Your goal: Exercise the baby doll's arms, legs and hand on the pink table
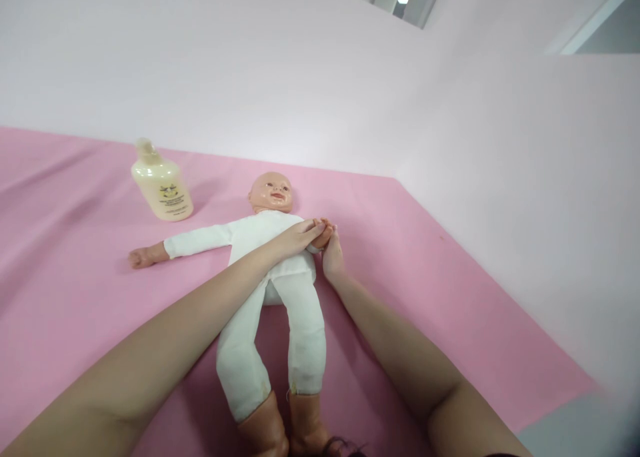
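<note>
A baby doll [273, 243] with a white cloth body and a plastic head, hands and feet lies on its back on the pink sheet. My left hand [303, 235] reaches across its chest, fingers closed on the doll's hand at the right of the picture. From the outer side, my right hand [333, 251] is closed around the same doll hand [323, 237]. Its other arm stretches out to the left, touched by neither of my hands. Some of my fingertips are hidden behind the doll's hand.
A pale yellow pump bottle [167, 187] with a printed label stands on the pink sheet [400, 243], left of the doll's head. White walls rise behind the sheet and along its right side. Dark hair strands show at the bottom edge.
</note>
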{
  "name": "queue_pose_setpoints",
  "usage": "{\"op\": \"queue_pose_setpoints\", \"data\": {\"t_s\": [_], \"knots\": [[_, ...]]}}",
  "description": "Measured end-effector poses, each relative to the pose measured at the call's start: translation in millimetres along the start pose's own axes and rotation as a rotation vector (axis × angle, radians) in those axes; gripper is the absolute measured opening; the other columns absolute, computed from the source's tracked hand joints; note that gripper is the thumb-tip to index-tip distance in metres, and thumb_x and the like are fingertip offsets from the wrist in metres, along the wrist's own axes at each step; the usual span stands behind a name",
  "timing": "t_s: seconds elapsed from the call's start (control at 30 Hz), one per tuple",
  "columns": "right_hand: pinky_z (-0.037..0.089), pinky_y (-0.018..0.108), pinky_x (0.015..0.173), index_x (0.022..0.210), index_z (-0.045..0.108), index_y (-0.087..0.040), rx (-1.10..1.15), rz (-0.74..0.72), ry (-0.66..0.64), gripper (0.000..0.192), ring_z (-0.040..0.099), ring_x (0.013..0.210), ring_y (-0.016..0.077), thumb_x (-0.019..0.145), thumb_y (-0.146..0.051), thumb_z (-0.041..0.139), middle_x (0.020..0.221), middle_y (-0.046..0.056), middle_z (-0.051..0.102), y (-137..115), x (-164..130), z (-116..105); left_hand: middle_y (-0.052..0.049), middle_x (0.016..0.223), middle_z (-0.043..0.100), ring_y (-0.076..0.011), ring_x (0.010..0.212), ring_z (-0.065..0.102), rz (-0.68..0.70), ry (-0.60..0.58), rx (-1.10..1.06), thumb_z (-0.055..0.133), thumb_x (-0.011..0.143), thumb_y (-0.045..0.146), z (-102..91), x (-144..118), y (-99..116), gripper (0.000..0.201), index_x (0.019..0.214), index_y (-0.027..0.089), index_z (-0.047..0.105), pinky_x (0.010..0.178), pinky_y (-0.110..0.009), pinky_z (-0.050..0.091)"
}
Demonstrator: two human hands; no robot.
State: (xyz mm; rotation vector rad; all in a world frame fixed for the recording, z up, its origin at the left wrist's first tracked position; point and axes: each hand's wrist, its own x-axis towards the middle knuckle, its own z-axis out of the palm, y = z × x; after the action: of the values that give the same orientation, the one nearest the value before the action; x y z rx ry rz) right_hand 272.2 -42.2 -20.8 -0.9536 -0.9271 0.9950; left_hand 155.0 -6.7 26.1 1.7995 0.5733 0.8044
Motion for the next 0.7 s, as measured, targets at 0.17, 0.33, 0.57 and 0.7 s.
{"op": "queue_pose_setpoints", "data": {"t_s": [0.17, 0.33, 0.57, 0.7], "knots": [[0.031, 0.040, 0.118, 0.107, 0.068, -0.024, 0.004, -0.016, 0.002, 0.048, 0.054, 0.127, 0.0179, 0.090, -0.057, 0.037, 0.121, 0.001, 0.069, 0.0, 0.3, 0.2, -0.007, 0.095, 0.069, -0.0241, 0.099, 0.059, -0.002, 0.004, -0.009, 0.041, 0.085, 0.070, 1.1, -1.7, 4.6, 0.061, 0.097, 0.015, 0.064, 0.096, -0.038, 0.043], [0.032, 0.039, 0.117, 0.106, 0.069, -0.025, 0.035, -0.011, -0.017, 0.048, 0.055, 0.126, 0.0182, 0.089, -0.058, 0.038, 0.120, 0.001, 0.070, 0.0, 0.1, 0.0, -0.008, 0.100, 0.069, -0.0246, 0.102, 0.059, -0.006, 0.012, -0.029, 0.043, 0.084, 0.070, 1.8, -2.3, 6.6, 0.063, 0.102, 0.014, 0.065, 0.098, -0.038, 0.041], [0.031, 0.039, 0.118, 0.108, 0.068, -0.024, 0.019, -0.008, -0.005, 0.049, 0.054, 0.127, 0.0178, 0.089, -0.058, 0.037, 0.122, 0.002, 0.068, 0.8, 0.1, -0.6, -0.009, 0.101, 0.069, -0.0244, 0.101, 0.060, 0.014, -0.005, -0.038, 0.042, 0.084, 0.070, 1.2, -1.4, 4.3, 0.063, 0.102, 0.014, 0.065, 0.098, -0.038, 0.041], [0.031, 0.038, 0.118, 0.108, 0.068, -0.024, 0.014, -0.017, -0.015, 0.049, 0.054, 0.127, 0.0174, 0.090, -0.058, 0.036, 0.122, 0.001, 0.069, -0.3, 0.1, 0.1, -0.009, 0.102, 0.069, -0.0248, 0.102, 0.059, 0.008, 0.005, -0.034, 0.043, 0.084, 0.070, 1.5, -2.3, 6.5, 0.063, 0.102, 0.014, 0.065, 0.098, -0.038, 0.042]]}}
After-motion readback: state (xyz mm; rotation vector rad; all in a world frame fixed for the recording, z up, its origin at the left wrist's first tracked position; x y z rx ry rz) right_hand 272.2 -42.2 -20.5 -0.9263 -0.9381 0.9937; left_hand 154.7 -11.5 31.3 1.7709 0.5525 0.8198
